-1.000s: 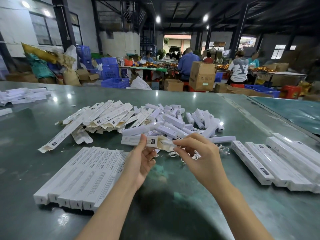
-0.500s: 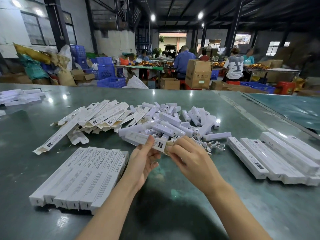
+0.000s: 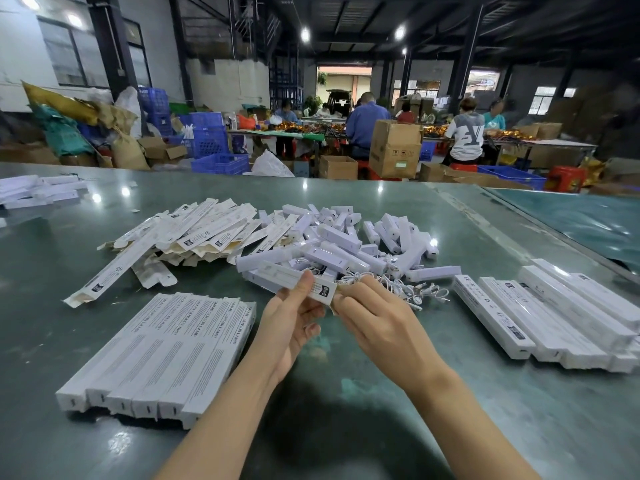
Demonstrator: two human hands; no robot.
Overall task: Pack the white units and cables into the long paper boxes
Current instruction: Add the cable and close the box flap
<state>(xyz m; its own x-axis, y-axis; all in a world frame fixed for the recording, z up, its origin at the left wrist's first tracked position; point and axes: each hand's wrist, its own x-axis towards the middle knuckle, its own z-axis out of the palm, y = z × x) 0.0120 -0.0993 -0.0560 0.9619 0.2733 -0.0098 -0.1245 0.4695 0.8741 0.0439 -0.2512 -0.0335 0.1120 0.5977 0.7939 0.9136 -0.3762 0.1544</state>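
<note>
My left hand (image 3: pixel 294 320) grips a long white paper box (image 3: pixel 287 277) near its right end, thumb on top. My right hand (image 3: pixel 377 320) has its fingers curled at that box's open end flap; what the fingertips hold is hidden. Just behind lies a heap of white units (image 3: pixel 346 240), with white cables (image 3: pixel 408 289) tangled at its near right edge. Flat unfolded boxes (image 3: pixel 194 233) are piled to the left of the heap.
A neat row of closed boxes (image 3: pixel 166 355) lies at near left, another row of boxes (image 3: pixel 554 313) at right. More white boxes (image 3: pixel 34 192) sit at the far left of the green table (image 3: pixel 346 410). People work at tables far behind.
Both hands have shifted slightly down and left with the box. The right hand moved from the flap's side onto the box end, closing in against the left hand.
</note>
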